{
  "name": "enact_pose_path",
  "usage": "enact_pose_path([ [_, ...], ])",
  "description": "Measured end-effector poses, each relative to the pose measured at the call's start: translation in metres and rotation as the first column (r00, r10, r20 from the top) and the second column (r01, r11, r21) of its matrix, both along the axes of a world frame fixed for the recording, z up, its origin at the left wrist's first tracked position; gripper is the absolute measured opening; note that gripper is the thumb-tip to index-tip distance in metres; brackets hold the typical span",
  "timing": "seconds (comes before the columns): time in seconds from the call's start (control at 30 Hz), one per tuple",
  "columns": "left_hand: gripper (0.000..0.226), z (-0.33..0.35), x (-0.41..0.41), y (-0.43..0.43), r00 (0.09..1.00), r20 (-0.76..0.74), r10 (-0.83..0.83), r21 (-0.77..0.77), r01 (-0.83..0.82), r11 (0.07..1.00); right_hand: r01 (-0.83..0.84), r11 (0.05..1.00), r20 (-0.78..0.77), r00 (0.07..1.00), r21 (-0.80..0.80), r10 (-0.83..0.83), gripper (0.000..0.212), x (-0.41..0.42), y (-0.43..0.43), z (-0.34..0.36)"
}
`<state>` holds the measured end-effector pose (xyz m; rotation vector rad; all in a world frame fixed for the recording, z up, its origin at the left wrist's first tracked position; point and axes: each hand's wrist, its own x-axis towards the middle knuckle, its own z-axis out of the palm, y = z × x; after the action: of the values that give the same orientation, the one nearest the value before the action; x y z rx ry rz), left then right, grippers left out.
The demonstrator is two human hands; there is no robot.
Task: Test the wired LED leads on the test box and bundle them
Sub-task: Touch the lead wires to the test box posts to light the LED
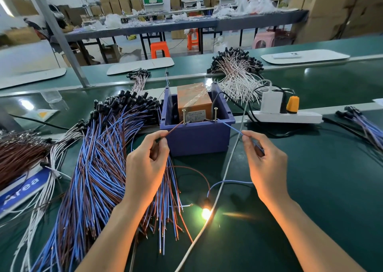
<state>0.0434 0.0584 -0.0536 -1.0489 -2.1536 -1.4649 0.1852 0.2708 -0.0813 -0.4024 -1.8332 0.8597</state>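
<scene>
Left hand [145, 168], fingers [162, 145] pinching brown wire [175, 127]; right hand [267, 168], fingers pinching blue wire [232, 127]; wire ends slant up and inward onto two screws [184, 116] on test box [198, 141], frame centre; LED [205, 212] lit on worktop [321, 189] between the wrists, lower centre; loose lead pile [99, 168] lies left, beside the left hand, likely nearer for bundling.

The left hand [145, 164] pinches a brown wire [174, 129] and the right hand [267, 164] pinches a blue wire [231, 127]. Each tip reaches an upright screw [184, 116] on the near rim of the purple test box [196, 141], seemingly touching. Between the forearms the LED [205, 212] glows on the green bench [321, 189]. A heap of blue-and-brown leads [99, 168] lies beneath the left hand.
</scene>
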Motion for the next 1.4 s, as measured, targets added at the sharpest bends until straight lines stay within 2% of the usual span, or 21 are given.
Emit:
enact_pose_path([
  [0.27,0.020,-0.001,-0.001,0.001,1.000,0.004,0.029,0.004,-0.029,1.000,0.013,1.000,0.018,1.000,-0.001,-0.013,0.030,0.000,-0.001,0.000],
  [0.47,0.020,-0.002,-0.002,0.000,0.999,-0.008,0.034,0.001,-0.034,0.999,0.016,1.000,0.031,0.999,-0.018,-0.016,0.024,0.001,-0.002,0.002],
  [0.6,0.016,-0.001,-0.004,0.000,0.996,0.009,0.094,0.031,-0.094,0.995,0.031,0.994,0.026,0.999,-0.101,-0.028,0.014,0.001,-0.002,0.003],
  [0.73,0.001,0.003,-0.009,-0.005,0.984,0.087,0.156,0.132,-0.166,0.977,0.042,0.965,-0.041,0.998,-0.259,-0.054,0.009,0.003,0.000,0.009],
  [0.93,0.014,0.024,-0.010,-0.010,0.967,0.149,0.205,0.254,-0.238,0.938,-0.016,0.873,-0.143,0.988,-0.487,-0.061,0.014,0.010,-0.002,0.027],
  [1.03,0.013,0.054,-0.002,-0.009,0.975,0.189,0.115,0.353,-0.177,0.919,-0.087,0.859,-0.205,0.978,-0.504,-0.021,0.014,0.015,-0.010,0.051],
  [1.13,0.009,0.101,0.014,0.000,0.994,0.111,0.008,0.354,-0.047,0.934,-0.222,0.847,-0.275,0.957,-0.484,0.094,0.014,0.016,-0.023,0.088],
  [1.23,0.004,0.149,0.041,0.022,0.988,0.011,-0.152,0.251,0.145,0.957,-0.393,0.785,-0.356,0.904,-0.479,0.235,0.013,0.009,-0.044,0.130],
  [1.3,0.009,0.172,0.063,0.043,0.960,-0.096,-0.263,0.132,0.274,0.953,-0.482,0.733,-0.415,0.861,-0.479,0.294,0.012,0.003,-0.055,0.156],
  [1.4,0.010,0.192,0.091,0.073,0.913,-0.242,-0.327,-0.008,0.336,0.942,-0.578,0.626,-0.520,0.799,-0.524,0.303,0.012,0.000,-0.060,0.184],
])
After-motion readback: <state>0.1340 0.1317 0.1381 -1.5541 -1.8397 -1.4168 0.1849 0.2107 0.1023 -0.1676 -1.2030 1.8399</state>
